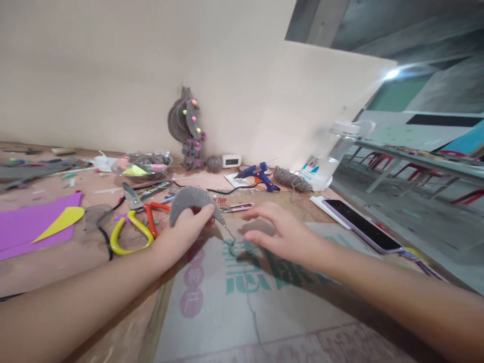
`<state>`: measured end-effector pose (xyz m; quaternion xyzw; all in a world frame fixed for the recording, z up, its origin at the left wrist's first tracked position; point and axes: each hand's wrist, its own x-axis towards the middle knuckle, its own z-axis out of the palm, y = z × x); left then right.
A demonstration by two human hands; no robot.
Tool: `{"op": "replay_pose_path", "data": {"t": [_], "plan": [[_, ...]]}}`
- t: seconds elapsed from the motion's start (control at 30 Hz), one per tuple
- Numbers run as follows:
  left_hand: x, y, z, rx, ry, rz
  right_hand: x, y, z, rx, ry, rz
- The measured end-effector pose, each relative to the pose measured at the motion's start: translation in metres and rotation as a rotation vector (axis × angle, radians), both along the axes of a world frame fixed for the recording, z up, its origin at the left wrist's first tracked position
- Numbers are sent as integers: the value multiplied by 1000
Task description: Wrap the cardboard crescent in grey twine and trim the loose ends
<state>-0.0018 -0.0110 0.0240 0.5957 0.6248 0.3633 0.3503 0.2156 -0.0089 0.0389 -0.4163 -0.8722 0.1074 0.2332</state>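
My left hand point(194, 222) is closed on a crescent point(189, 199) wrapped in grey yarn, its thumb over the front face. From the crescent's pointed right tip a loose yarn tail point(231, 244) hangs and curls above the printed sheet. To the right of it, my right hand point(278, 229) is open, thumb and fingers apart, with nothing visible between them. Behind the two hands lies a pair of small pink-handled snips point(240, 207). Scissors point(130, 234) with yellow and red handles rest left of my left hand.
A blue glue gun point(260, 175), a grey yarn bundle point(291, 179) and a water bottle point(327, 156) stand along the wall. A phone point(363, 225) lies at the right edge. Purple sheets point(56, 234) lie left. Behind is a hanging ornament point(185, 126) with pompoms.
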Motion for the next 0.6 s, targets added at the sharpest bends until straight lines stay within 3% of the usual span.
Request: {"op": "replay_pose_path", "data": {"t": [0.1, 0.33, 0.6], "plan": [[-1, -3, 3, 69, 5, -21, -17, -4, 3, 40, -118, 78], [1, -3, -1, 207, -95, -68, -24, 1, -15, 262, -243, 159], [3, -4, 0, 258, -188, -114, -24, 0, -17, 277, -200, 128]]}}
